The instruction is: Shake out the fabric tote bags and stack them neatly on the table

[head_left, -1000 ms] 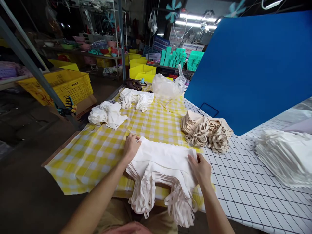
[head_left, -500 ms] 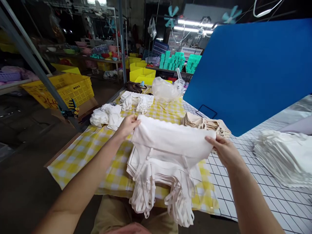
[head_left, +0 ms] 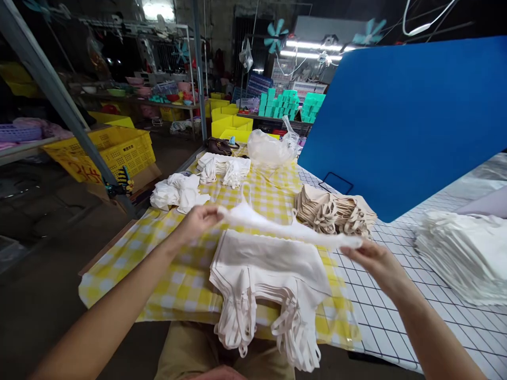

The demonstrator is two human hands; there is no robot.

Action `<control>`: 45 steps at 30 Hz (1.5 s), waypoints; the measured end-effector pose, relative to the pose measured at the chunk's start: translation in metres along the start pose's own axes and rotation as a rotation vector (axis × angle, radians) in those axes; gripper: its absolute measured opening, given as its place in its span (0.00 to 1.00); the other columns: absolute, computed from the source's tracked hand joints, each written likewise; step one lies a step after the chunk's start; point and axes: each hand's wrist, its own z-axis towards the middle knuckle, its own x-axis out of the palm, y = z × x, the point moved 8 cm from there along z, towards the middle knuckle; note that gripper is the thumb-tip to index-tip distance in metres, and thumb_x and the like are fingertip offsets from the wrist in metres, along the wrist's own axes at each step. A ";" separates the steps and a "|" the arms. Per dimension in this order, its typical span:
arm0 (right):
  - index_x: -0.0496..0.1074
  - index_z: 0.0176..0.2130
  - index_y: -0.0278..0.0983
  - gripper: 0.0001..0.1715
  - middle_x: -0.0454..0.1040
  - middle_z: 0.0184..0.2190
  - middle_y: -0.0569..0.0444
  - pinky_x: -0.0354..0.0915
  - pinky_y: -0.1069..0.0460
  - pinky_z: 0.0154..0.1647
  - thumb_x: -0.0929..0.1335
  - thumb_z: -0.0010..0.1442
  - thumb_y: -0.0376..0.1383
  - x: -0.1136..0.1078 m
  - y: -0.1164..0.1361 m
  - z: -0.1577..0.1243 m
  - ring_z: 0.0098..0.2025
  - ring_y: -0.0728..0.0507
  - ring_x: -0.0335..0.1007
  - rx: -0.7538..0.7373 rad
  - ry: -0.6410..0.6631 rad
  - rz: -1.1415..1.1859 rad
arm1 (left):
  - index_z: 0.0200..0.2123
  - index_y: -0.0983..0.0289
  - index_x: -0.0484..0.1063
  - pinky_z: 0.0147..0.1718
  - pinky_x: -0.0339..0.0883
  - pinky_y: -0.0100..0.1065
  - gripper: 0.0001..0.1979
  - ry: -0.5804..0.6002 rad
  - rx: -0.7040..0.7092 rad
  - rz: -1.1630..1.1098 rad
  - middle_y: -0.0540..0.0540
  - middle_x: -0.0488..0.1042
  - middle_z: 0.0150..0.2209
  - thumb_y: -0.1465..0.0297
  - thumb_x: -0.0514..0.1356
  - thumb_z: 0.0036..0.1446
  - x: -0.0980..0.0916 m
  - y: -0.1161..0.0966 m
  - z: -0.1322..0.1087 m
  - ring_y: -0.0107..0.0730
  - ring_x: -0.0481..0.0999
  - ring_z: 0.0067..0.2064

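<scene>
The left hand and the right hand each pinch one end of a flat white cloth bag. Each grip is closed on the fabric, and the bag is stretched level in the air between them. It hangs just above a stack of white cloth bags with strap handles, which lies on the yellow-checked cloth over the counter. A pile of beige cloth bags sits near the right hand. The yellow plastic crate carries markings too small to read.
</scene>
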 end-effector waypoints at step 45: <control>0.76 0.29 0.33 0.13 0.75 0.25 0.54 0.58 0.53 0.29 0.74 0.42 0.39 -0.072 0.160 0.078 0.28 0.49 0.64 -0.250 -0.322 0.162 | 0.32 0.67 0.73 0.27 0.67 0.29 0.15 -0.212 0.003 -0.215 0.51 0.75 0.25 0.65 0.67 0.39 -0.075 -0.091 0.115 0.26 0.71 0.24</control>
